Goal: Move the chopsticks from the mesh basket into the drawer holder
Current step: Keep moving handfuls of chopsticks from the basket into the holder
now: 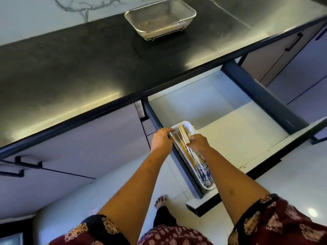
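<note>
A long white drawer holder [187, 125] lies along the left side of the open drawer [230, 138]. Several wooden chopsticks [184, 137] with blue patterned ends lie in it. My right hand [199, 144] grips a bundle of these chopsticks over the holder's middle. My left hand [161, 138] rests on the holder's far left rim, its fingertips touching the edge. The mesh basket [160, 18] stands on the dark counter at the back with no chopsticks visible inside.
The dark countertop [70, 71] runs across the view above the drawer. The drawer's dark right wall [261, 96] and front panel [203, 206] jut into the floor space. Cabinet handles [21, 165] stick out at lower left. A bare foot [161, 202] stands on the white tile.
</note>
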Action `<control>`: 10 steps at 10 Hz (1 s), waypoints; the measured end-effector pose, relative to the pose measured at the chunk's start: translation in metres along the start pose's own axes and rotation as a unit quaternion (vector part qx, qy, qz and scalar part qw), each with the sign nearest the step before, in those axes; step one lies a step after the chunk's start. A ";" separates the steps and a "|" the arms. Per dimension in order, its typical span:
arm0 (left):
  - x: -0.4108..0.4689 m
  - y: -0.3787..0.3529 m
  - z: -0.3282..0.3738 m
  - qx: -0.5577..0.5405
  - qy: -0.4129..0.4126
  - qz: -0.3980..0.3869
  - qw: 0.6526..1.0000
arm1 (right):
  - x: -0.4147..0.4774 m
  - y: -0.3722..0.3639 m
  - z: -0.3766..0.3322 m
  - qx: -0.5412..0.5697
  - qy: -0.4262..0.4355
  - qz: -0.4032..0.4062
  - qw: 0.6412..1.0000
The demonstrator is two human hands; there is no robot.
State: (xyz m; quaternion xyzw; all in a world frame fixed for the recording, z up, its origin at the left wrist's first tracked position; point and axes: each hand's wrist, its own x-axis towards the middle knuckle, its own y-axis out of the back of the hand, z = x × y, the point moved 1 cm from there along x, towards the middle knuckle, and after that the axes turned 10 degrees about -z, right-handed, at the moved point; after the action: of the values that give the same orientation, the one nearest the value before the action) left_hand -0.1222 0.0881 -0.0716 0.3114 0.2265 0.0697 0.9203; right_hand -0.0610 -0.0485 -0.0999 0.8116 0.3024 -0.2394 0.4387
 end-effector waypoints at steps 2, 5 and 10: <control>0.006 -0.005 -0.009 0.060 -0.020 -0.025 0.998 | 0.010 -0.017 0.007 -0.025 -0.019 -0.015 0.999; 0.006 -0.013 -0.025 0.134 -0.031 -0.029 0.990 | 0.020 -0.031 0.009 -0.022 -0.014 -0.001 1.000; 0.002 -0.026 -0.023 0.155 -0.023 -0.037 0.987 | 0.012 -0.035 0.014 0.024 0.007 0.082 0.996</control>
State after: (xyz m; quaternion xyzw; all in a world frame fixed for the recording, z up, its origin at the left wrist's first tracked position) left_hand -0.1319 0.0807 -0.1044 0.4428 0.2244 -0.0079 0.8680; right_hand -0.0788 -0.0419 -0.1352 0.8458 0.2319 -0.2036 0.4351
